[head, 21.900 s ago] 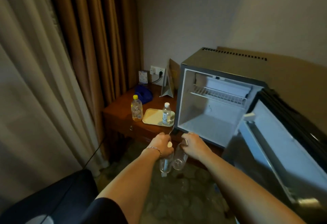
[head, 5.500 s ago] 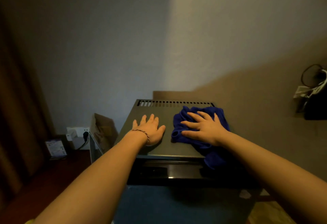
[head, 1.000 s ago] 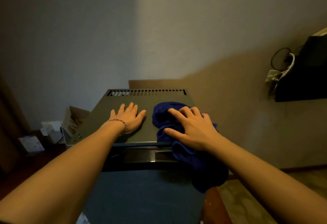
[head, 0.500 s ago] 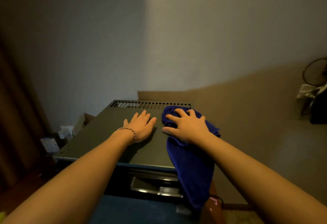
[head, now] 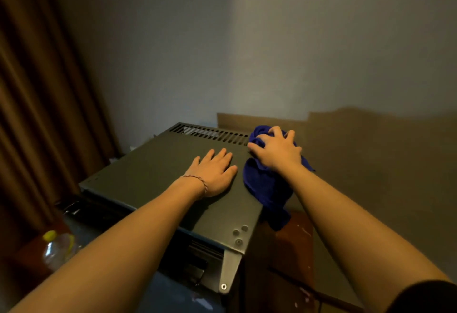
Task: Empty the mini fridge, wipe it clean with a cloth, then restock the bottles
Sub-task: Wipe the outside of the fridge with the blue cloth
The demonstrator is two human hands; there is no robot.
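Hands (head: 277,152) on bunched blue cloth (head: 265,186)

One head-worn camera looks forward and down, close over the mini fridge (head: 158,179) top, wall at twelve o'clock.

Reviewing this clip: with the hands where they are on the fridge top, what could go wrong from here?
1. The cloth hangs over the fridge's right edge under the right hand; it may slip off.
2. That hand is beside the vent slots; the cloth could snag there.
3. The left hand presses flat on top, near the front; leaning hard might tip or shift the fridge.
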